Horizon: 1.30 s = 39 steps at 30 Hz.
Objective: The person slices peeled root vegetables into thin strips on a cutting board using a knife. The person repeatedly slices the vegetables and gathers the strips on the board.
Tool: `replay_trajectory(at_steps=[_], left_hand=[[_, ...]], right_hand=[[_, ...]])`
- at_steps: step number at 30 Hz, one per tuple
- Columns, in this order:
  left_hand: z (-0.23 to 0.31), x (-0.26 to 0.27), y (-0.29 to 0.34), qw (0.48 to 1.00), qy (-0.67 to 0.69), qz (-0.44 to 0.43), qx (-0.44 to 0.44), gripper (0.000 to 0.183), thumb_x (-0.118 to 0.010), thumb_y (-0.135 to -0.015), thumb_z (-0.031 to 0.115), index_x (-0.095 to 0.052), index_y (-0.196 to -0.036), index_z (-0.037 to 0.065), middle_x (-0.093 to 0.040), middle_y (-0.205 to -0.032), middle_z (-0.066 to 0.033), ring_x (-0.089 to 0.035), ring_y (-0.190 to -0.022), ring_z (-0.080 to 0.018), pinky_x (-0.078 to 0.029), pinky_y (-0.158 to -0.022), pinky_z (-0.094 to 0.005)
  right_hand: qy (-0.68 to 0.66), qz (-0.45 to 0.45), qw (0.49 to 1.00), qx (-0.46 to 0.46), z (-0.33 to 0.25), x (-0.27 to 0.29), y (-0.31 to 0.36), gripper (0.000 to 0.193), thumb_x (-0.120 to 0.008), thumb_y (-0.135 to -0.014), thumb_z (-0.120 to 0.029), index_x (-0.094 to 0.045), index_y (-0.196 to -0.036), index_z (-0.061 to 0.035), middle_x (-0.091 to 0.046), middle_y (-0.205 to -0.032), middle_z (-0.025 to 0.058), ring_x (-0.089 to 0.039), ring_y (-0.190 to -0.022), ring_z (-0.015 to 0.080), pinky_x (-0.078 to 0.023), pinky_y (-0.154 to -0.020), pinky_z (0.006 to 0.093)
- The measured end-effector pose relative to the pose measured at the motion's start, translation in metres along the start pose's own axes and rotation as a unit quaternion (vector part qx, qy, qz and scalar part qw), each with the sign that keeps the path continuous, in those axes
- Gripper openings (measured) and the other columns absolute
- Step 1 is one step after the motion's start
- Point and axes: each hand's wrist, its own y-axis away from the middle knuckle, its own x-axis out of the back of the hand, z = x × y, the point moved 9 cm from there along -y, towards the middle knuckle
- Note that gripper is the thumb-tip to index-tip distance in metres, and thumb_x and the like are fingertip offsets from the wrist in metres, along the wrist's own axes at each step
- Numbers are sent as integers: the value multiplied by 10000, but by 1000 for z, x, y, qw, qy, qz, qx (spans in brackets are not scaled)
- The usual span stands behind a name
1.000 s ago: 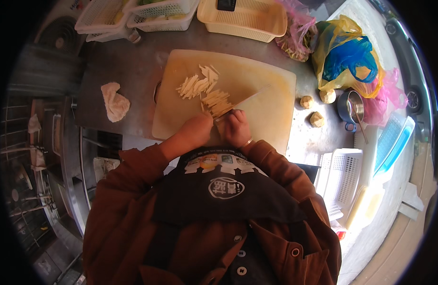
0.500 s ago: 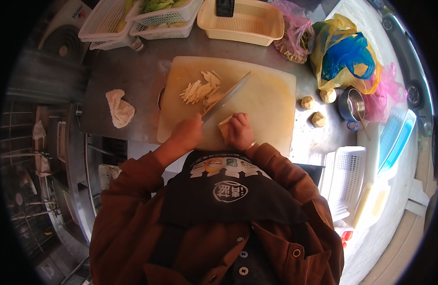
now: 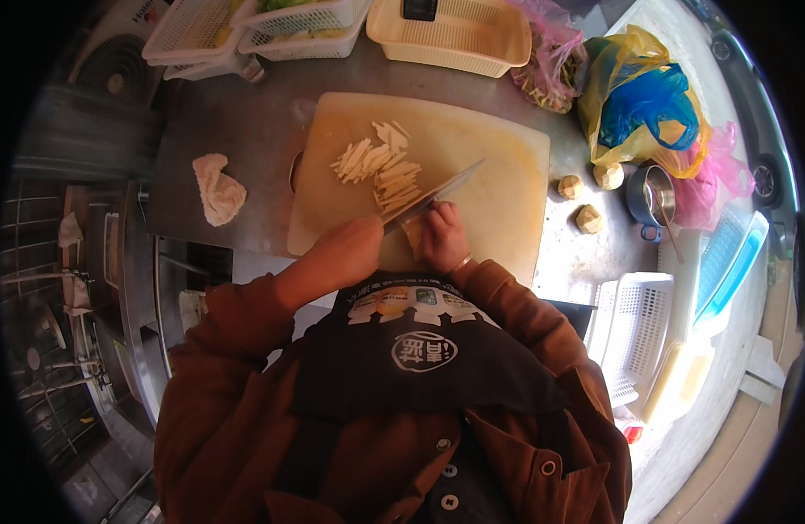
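Note:
My left hand [image 3: 345, 249] is closed round the handle of a kitchen knife [image 3: 446, 185], its blade slanting up to the right over a pale cutting board [image 3: 498, 210]. Under the curled fingers of my right hand [image 3: 443, 236], a pale yellow vegetable chunk [image 3: 412, 234] is pressed to the board, mostly hidden. The blade lies right against the chunk and those fingertips. Beyond the knife, on its left side, lie pale cut vegetable strips [image 3: 396, 183] in loose heaps.
A crumpled cloth [image 3: 219, 190] lies left of the board. Several peeled round vegetables [image 3: 589, 219] and a blue-grey pot [image 3: 638, 196] stand to the right, near plastic bags [image 3: 647, 105]. White baskets [image 3: 306, 44] and a cream basket [image 3: 455, 39] line the far side.
The knife and my left hand have shifted right and toward me, bringing the blade to the chunk at my right fingers. More strips show beside the blade.

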Motion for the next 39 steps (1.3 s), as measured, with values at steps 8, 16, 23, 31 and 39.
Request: replay_trajectory(at_steps=[8, 16, 23, 31, 39], left_hand=[[-9, -24, -28, 998, 22, 50, 39, 109, -529, -800, 44, -547, -851, -50, -625, -795, -290, -616, -787, -469, -490, -709, -522], [-4, 4, -13, 999, 23, -1, 45, 115, -518, -759, 15, -559, -838, -57, -625, -812, -301, -620, -806, -470, -495, -725, -518], [-9, -37, -41, 998, 26, 53, 9, 173, -560, -892, 109, -518, -880, -58, -605, -779, -300, -599, -800, -478, -459, -696, -530], [-1, -6, -24, 997, 28, 57, 43, 168, -539, -903, 116, -505, -887, -48, -612, -791, -289, -592, -795, -479, -457, -699, -531], [12, 7, -2, 998, 9, 8, 54, 118, -545, -871, 62, -501, -872, -48, -616, -814, -290, -597, -819, -471, -465, -714, -523]], right_hand=[[19, -7, 1000, -12, 5, -2, 1, 173, -567, -728, 44, -573, -897, 7, -554, -1004, 183, -511, -921, 383, -455, -807, 426], [-4, 3, 1000, -6, 1, 0, 2, 184, -561, -723, 54, -575, -902, 12, -551, -987, 176, -510, -931, 379, -458, -815, 422], [-5, 22, 1000, -3, 0, 5, 0, 174, -584, -749, 45, -585, -918, 1, -556, -986, 173, -517, -928, 377, -460, -812, 420], [-5, 15, 1000, -6, -2, 18, 3, 162, -593, -778, 13, -590, -938, -8, -566, -1020, 168, -522, -950, 375, -457, -844, 420], [-10, -12, 1000, 0, 7, 4, 5, 212, -584, -744, 28, -581, -954, -2, -549, -1022, 174, -505, -946, 380, -444, -850, 424]])
